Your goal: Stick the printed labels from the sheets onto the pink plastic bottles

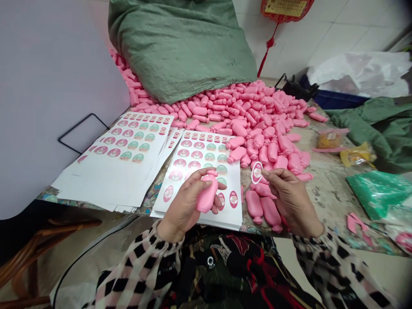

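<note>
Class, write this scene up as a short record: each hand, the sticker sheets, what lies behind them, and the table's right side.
Left hand: holds a pink bottle, no sticker on its visible side
Right hand: pinches an oval sticker, apart from that bottle
Sticker sheets: a near stack by the left hand, and a farther-left stack
Behind: heaped pink bottles, partly under a green sack
Right side: green packet, yellow packet

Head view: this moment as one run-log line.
left hand: holding pink bottle | right hand: pinching oval label | label: apart from bottle | label sheets: on table | bottle heap: on table
</note>
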A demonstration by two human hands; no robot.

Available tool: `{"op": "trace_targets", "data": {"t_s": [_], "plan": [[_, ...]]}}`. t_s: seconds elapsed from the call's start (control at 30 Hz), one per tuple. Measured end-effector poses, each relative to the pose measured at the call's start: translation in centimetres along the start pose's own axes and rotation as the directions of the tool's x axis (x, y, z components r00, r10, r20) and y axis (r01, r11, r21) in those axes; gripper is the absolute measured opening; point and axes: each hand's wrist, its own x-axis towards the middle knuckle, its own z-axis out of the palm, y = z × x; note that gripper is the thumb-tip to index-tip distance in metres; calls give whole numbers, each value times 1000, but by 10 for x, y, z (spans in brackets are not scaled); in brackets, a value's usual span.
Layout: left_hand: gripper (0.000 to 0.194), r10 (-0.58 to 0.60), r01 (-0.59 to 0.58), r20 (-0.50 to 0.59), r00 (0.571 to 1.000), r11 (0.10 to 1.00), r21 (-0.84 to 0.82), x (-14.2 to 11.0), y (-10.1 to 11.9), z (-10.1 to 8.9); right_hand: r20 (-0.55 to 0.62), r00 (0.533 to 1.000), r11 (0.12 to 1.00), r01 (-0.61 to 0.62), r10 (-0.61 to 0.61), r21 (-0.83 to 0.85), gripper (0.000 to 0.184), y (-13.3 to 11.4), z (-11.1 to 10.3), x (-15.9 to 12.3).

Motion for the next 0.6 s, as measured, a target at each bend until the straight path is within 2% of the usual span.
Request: {"op": "trace_targets", "data": {"t_s": [0.27,0.47,0.6], "plan": [[27,-12,11,-105,994,1000,-10,7,-6,-4,20,999,998,48,-48,-27,25,5,-4,2],[44,-31,25,-202,979,999,-35,10,-10,-8,16,999,999,36,-36,-10,26,4,-3,1],[54,-66,57,-206,976,997,-46,11,-10,-10,31,999,1000,29,-28,-4,24,0,1,-1]]}}
